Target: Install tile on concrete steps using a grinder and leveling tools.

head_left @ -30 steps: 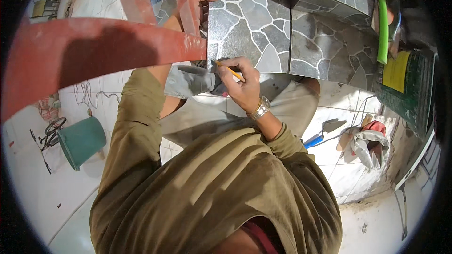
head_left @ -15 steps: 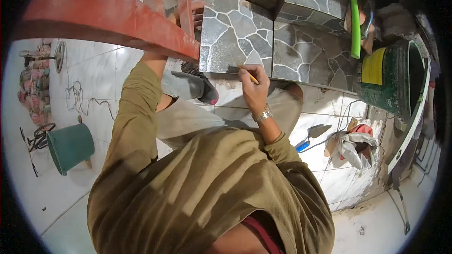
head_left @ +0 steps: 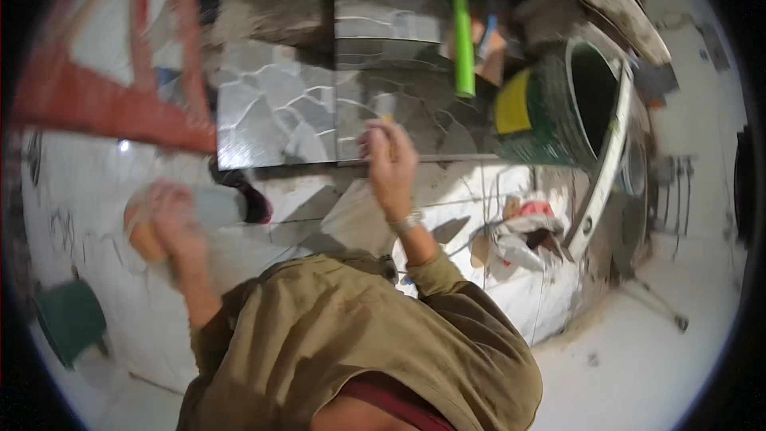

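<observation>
The person's bare right hand, mid-frame, pinches a slim yellow pencil; the left hand, centre-left, is too blurred to tell its fingers' state.

A creased olive-brown shirt is worn, its sleeves pushed up, its neckline edged dark red; a silvery wristwatch is fastened on the right wrist; pale trousers are blurred.

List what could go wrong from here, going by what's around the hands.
The red frame sits close to the patterned tile; a bump might chip the tile's edge. The right hand seems to hold a pencil, blurred here; it could slip if the grip loosens. The pale bar slants across the green bucket on the right; a knock might tip the bar.
</observation>
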Motion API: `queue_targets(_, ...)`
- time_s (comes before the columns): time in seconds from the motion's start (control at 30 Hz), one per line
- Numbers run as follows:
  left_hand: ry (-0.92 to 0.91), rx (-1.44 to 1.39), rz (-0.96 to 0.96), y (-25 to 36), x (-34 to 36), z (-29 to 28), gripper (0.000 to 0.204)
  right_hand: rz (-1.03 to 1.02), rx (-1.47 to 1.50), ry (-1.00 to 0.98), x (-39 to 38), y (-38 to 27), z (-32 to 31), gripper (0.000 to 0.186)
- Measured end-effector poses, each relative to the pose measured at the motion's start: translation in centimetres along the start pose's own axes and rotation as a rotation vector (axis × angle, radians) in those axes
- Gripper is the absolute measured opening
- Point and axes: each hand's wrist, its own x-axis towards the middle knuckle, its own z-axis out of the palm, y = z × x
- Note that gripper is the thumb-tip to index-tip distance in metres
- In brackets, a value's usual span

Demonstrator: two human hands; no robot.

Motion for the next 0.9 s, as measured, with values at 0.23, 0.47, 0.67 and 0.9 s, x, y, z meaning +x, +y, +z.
queue_targets(0.23, -0.071, 0.160, -0.333, -7.3, -6.7, 6.5, 0.051, -0.089, -0.090, -0.037, -0.2, -2.8, -2.2, 0.019)
queue_targets(0.47, -0.405, 0.104, -0.475, -11.0, -2.3, 6.5, 0.033, -0.034, -0.278, 0.002, -7.5, 0.3, -1.0, 0.022)
queue_targets(0.67, -0.515, 0.268, -0.436, -12.9, -1.0, 7.6, 0.036, -0.011, -0.179, 0.217, -13.5, -2.7, -2.9, 0.021)
queue_targets(0.9, -0.680, 0.334, -0.509, -12.8, 0.0, 5.2, 0.046, -0.803, -1.758, 0.613, -8.1, -20.2, -22.1, 0.027)
